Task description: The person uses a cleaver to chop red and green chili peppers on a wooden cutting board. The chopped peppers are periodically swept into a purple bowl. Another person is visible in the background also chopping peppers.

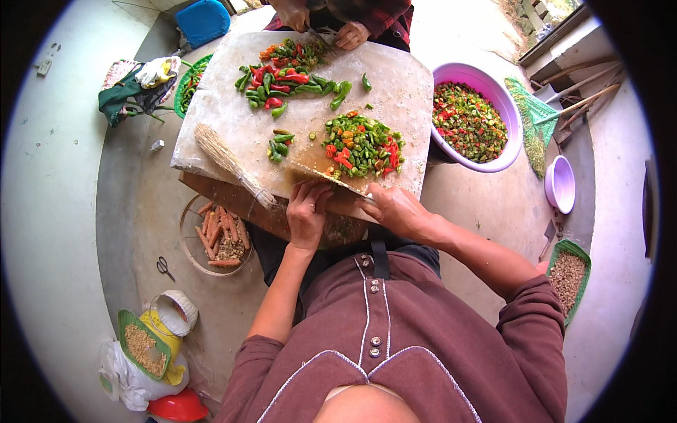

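Observation:
My right hand [396,208] grips the handle of a wide-bladed knife [346,186], whose blade reaches left over the near edge of the pale board [222,79]. Beside the blade's left part is my left hand [308,211], its fingers bent; whether they hold anything is hidden. Just beyond the knife lies a heap of chopped green and red peppers [359,145]. A few small green peppers [279,146] lie to its left. Whole red and green peppers [285,84] are spread farther up the board. A straw whisk brush [232,161] rests at the board's left side.
Across the board, a co-worker's hands [351,36] are at another chopped pile [296,53]. A purple tub [510,127] of chopped peppers stands right, near a green broom [534,116]. A basin [182,232] holding corn cobs, scissors [165,267] and a green basket [182,90] are left.

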